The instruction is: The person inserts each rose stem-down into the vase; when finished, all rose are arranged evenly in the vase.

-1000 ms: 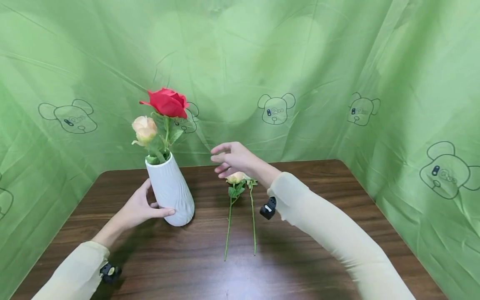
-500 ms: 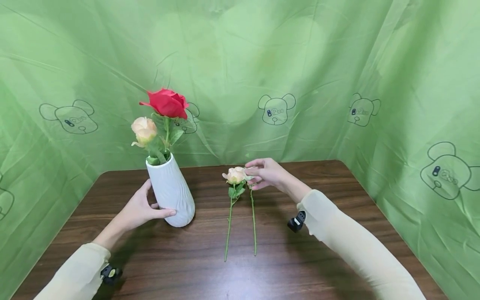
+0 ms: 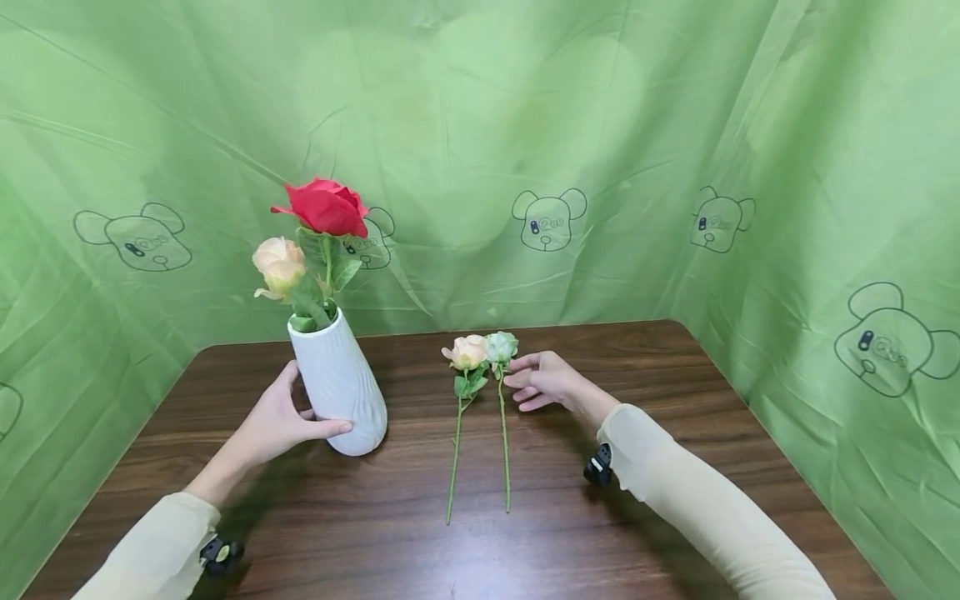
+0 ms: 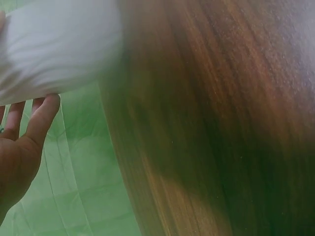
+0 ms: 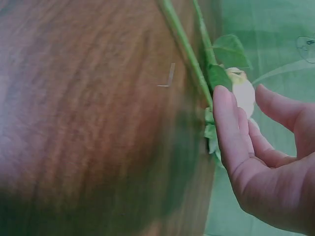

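My left hand (image 3: 276,423) grips the white ribbed vase (image 3: 347,396), thumb across its front and fingers behind it. The vase tilts to the left, and in the left wrist view its white wall (image 4: 64,46) fills the upper left corner. From its mouth rise a red rose (image 3: 324,208) and a peach rose (image 3: 280,267). On the table, a second peach rose (image 3: 469,352) and a pale green rose (image 3: 502,346) lie side by side. Just right of the green one's head, my right hand (image 3: 549,380) has its fingers loosely bent, fingertips close by the top of its stem (image 3: 504,442).
The brown wooden table (image 3: 600,533) has its far edge near the flower heads. A green curtain (image 3: 450,150) with printed bear outlines hangs behind and along both sides. A wrist camera (image 3: 597,467) hangs at the right cuff, another camera (image 3: 220,554) at the left.
My right hand has moved right and down from above the lying flowers to beside the pale green rose, uncovering its head. The left hand still holds the vase, which leans slightly more leftward.
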`<state>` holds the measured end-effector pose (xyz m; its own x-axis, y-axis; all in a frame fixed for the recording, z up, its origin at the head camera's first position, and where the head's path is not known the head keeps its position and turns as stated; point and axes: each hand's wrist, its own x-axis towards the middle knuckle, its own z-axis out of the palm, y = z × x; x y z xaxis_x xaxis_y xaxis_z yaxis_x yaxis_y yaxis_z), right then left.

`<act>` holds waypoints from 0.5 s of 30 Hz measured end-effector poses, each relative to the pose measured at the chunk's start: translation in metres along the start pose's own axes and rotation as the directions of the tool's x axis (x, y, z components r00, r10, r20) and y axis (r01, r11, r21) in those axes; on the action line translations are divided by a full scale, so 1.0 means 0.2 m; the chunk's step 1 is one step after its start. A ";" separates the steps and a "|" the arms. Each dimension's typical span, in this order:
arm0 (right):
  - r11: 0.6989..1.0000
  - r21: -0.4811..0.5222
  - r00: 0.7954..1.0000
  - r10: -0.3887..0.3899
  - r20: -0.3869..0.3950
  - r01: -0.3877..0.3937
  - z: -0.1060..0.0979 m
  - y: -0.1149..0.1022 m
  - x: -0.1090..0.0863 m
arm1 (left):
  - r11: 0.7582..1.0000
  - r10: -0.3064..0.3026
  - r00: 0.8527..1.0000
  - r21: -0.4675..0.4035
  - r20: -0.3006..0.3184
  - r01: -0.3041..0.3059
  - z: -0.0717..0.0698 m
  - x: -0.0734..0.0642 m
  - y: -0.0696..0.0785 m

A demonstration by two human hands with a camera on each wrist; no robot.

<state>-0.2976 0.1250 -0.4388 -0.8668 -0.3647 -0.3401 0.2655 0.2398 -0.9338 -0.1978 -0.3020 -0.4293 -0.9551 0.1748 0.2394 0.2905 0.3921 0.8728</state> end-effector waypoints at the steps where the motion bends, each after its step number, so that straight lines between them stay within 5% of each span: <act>1: 1.000 -0.008 1.000 0.003 -0.003 -0.003 0.00 0.01 0.01 | 1.000 -0.001 1.000 0.003 -0.003 0.001 0.00 0.00 0.00; 15: 0.997 -0.061 0.992 0.047 -0.120 -0.054 0.07 0.13 0.09 | 1.000 -0.005 1.000 -0.008 -0.004 0.005 0.01 0.02 -0.02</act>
<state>-0.2997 0.1124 -0.4714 -0.8977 -0.2430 -0.3674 0.2856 0.3139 -0.9055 -0.2023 -0.3006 -0.4321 -0.9569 0.1688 0.2364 0.2849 0.3859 0.8774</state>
